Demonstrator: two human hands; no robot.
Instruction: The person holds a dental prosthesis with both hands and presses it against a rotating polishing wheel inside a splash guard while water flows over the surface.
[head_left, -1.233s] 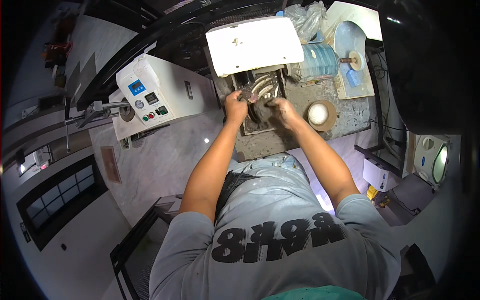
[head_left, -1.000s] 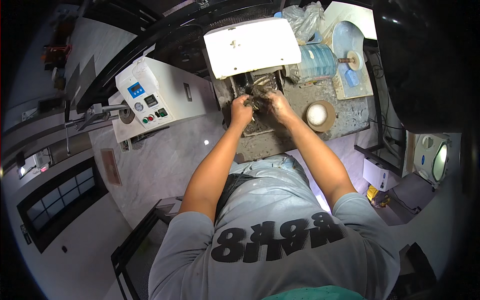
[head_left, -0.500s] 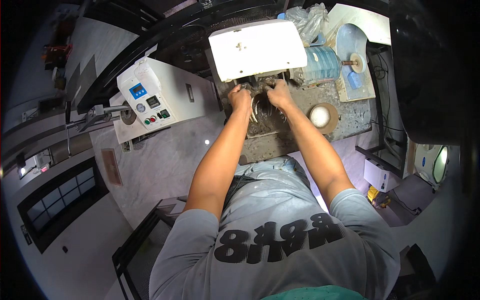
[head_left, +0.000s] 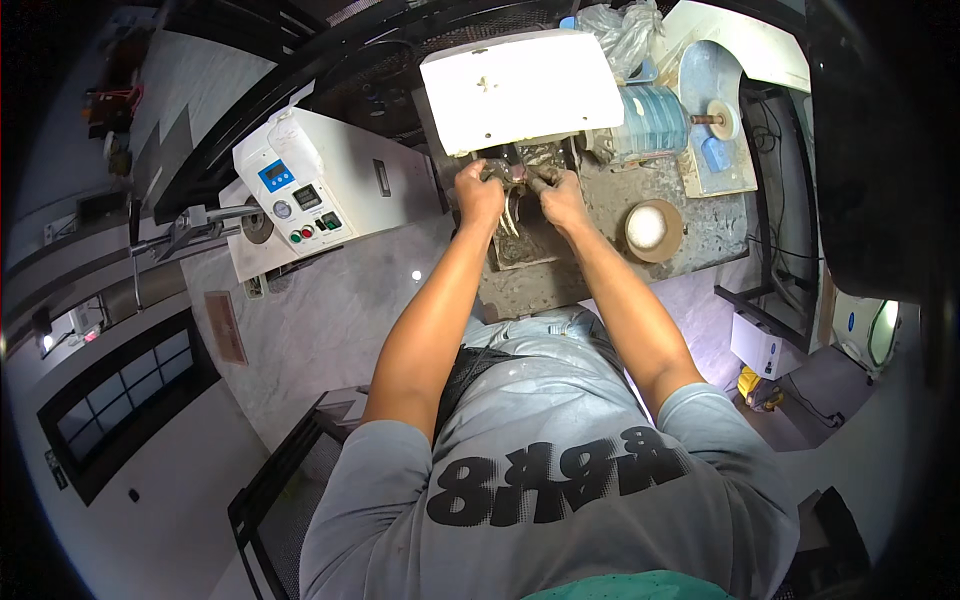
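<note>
Both my hands are together beneath the front edge of a white hood (head_left: pixel 522 92), over a muddy grey tray (head_left: pixel 530 250). Between them is a small, wet piece with a pinkish patch (head_left: pixel 517 173), coated in grey slurry; its exact kind cannot be made out. My left hand (head_left: pixel 480 197) grips its left side with curled fingers. On its other side, my right hand (head_left: pixel 562 202) pinches it with muddy fingertips. Pale, curved strips (head_left: pixel 510 215) show just below my left fingers. The hood's dark interior is mostly hidden.
Right of my right hand stands a brown bowl (head_left: pixel 675 236) with white contents. Beyond it are a clear blue plastic bottle (head_left: pixel 650 125) and a round wheel on a spindle (head_left: pixel 722 120). A white control box (head_left: pixel 330 190) with buttons and a display stands at left.
My hands have drawn slightly nearer each other, and the pinkish piece now shows between them. The right fingers have turned inward. The view has shifted a little.
</note>
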